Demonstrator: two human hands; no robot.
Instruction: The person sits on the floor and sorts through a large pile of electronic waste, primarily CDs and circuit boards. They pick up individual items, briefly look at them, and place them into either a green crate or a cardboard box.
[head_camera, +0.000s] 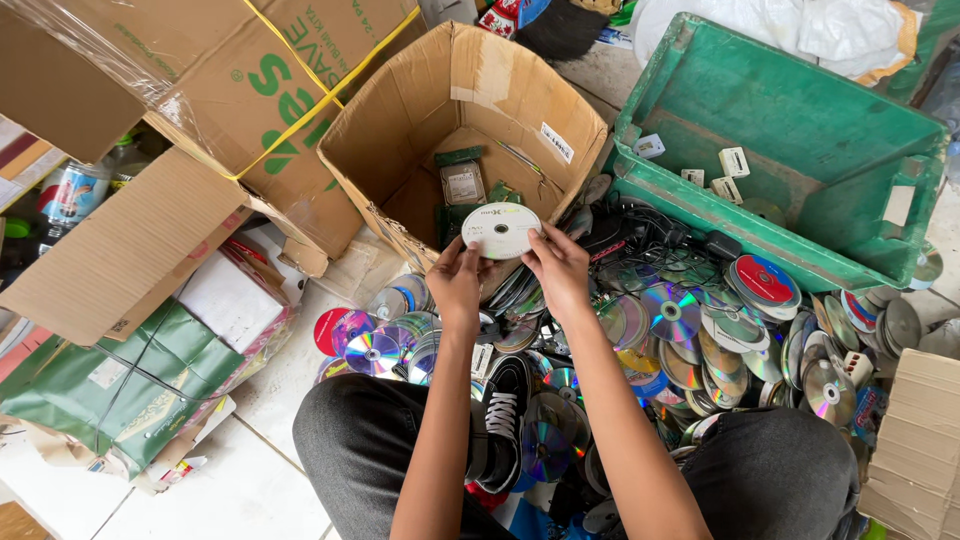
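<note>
A white disc (500, 230) is held flat between both my hands, just in front of an open brown cardboard box (395, 140). My left hand (456, 283) grips the disc's left rim and my right hand (560, 268) grips its right rim. Inside the box lie a green circuit board and a small packaged item (463, 183). Below my hands a large heap of shiny discs (690, 335) spreads over the floor, mixed with black cables (655, 235). My black shoe (503, 415) rests among the discs.
A green plastic crate (800, 130) with a few small white parts stands at the right. A taped cardboard box (200, 70) and green wrapped packs (130, 385) lie at the left. Another carton edge (915, 450) shows at the lower right. White floor tiles (230, 490) show at the lower left.
</note>
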